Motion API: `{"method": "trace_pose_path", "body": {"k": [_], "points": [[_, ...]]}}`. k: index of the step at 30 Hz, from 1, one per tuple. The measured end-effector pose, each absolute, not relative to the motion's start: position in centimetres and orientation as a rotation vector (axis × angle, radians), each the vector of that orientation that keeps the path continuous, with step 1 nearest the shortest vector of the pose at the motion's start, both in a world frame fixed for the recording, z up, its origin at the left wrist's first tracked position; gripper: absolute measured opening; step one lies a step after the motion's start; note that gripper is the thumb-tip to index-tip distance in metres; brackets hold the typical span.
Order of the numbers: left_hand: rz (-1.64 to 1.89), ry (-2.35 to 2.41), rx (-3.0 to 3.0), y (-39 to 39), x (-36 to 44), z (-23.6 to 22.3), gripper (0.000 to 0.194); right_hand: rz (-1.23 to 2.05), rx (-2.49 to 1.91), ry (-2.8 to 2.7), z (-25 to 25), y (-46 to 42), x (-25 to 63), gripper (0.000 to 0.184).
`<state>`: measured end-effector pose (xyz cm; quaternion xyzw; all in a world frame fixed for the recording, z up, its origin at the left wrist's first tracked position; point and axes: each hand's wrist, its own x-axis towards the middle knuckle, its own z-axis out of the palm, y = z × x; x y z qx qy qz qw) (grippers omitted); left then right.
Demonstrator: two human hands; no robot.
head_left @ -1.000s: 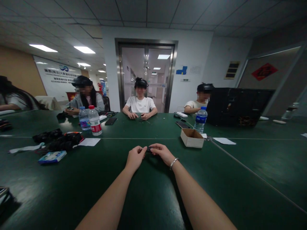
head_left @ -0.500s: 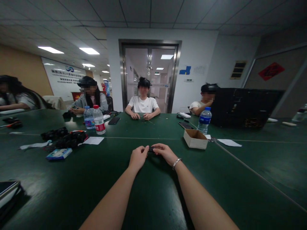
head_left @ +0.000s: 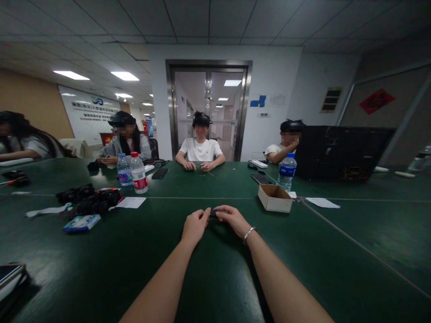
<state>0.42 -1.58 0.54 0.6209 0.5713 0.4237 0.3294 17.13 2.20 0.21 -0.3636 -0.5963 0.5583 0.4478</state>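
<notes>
Between my two hands is a small black object (head_left: 213,214), too small and covered to name. My left hand (head_left: 196,225) pinches its left end between thumb and fingers. My right hand (head_left: 234,220), with a silver bracelet (head_left: 248,234) at the wrist, grips the right end with bent fingers. Both hands are low over the green table (head_left: 215,278), close together. Nearest to my right hand stands an open cardboard box (head_left: 274,202), a little beyond it and to the right.
Water bottles (head_left: 138,174) stand at left, and another bottle (head_left: 287,172) behind the box. Black gear (head_left: 96,202), a blue-white packet (head_left: 81,223) and paper (head_left: 131,202) lie left. A large black case (head_left: 343,152) is at right. Several people sit around, one person (head_left: 201,150) opposite.
The camera view has shifted slightly. My hands keep the same hold on the small black object. The person at right has raised a hand toward the head.
</notes>
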Motion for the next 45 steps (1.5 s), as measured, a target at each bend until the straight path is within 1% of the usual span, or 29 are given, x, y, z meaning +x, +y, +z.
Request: {"method": "trace_pose_path", "body": {"k": [3, 8, 11, 16, 25, 32, 39, 45], "points": [[1.108, 1.523, 1.622, -1.42, 0.43, 0.36, 0.05, 1.376, -0.911, -1.467, 0.23, 2.32, 17.07, 0.038], [1.264, 1.442, 1.563, -1.02, 0.4, 0.01, 0.034, 1.397, -0.9, -1.431, 0.3, 2.4, 16.92, 0.036], [1.319, 1.37, 1.542, -0.93, 0.39, -0.02, 0.031, 1.405, -0.913, -1.426, 0.39, 2.37, 16.91, 0.037], [1.285, 1.34, 1.538, -1.07, 0.36, 0.24, 0.027, 1.413, -0.907, -1.419, 0.24, 2.51, 16.97, 0.036], [1.278, 1.349, 1.512, -0.82, 0.32, 0.12, 0.035, 1.386, -0.903, -1.431, -0.3, 2.83, 16.98, 0.037], [1.235, 1.396, 1.529, -1.32, 0.44, 0.57, 0.039, 1.384, -0.913, -1.482, -0.52, 3.06, 17.21, 0.035], [1.158, 1.468, 1.592, -1.38, 0.07, 0.48, 0.048, 1.381, -0.9, -1.479, -0.44, 3.02, 17.18, 0.036], [1.154, 1.458, 1.591, -1.27, 0.13, 0.32, 0.049, 1.38, -0.908, -1.483, -0.36, 2.93, 17.19, 0.034]]}}
